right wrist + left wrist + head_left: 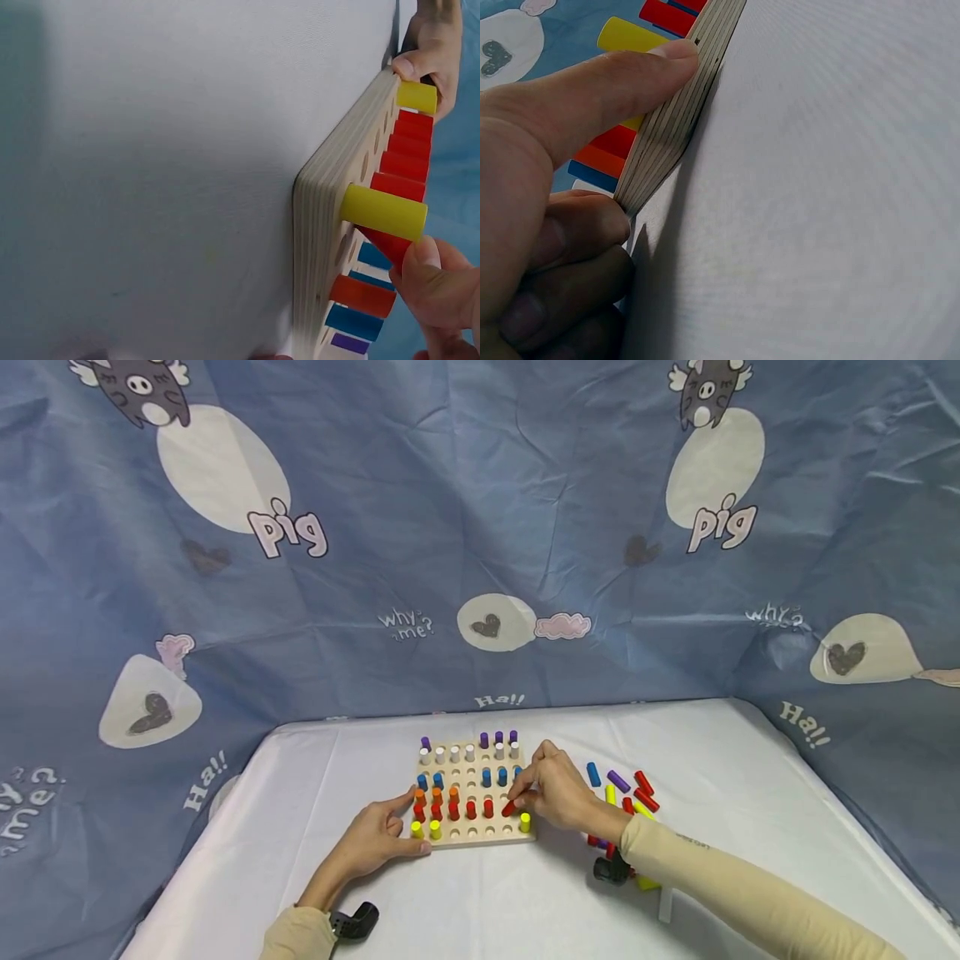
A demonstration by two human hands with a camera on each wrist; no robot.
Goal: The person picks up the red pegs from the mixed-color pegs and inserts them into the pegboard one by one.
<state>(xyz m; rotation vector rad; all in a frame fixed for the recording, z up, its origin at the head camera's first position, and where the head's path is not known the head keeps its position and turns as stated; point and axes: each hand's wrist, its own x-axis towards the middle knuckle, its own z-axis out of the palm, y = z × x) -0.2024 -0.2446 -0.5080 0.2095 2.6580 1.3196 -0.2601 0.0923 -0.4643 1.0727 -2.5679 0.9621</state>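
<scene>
A: What's hard to make out?

B: The lower end of the red peg [508, 808]. In the right wrist view a yellow peg [384, 212] crosses in front of it, so I can't tell whether it is in a hole. The right sleeve [697, 860] also covers part of the loose pegs [618, 781] at the right of the head view.

A: And the hands?

B: The right hand [555, 789] pinches that red peg between thumb and fingers, over the right part of the pegboard [480, 840]. The left hand [371, 835] grips the board's lower left corner — thumb on the near edge, index finger at the left side. Its lower fingers are dark and cut off in the left wrist view.

A: Which way does the peg point?

B: It leans, its long axis running from lower left to upper right in the head view; the red row to its left stands upright.

A: The surroundings?

B: A counter [465, 910] under white cloth, lower centre, with a creased blue curtain [480, 543] behind — printed with pigs and lettering, the top pigs cropped by the frame.
</scene>
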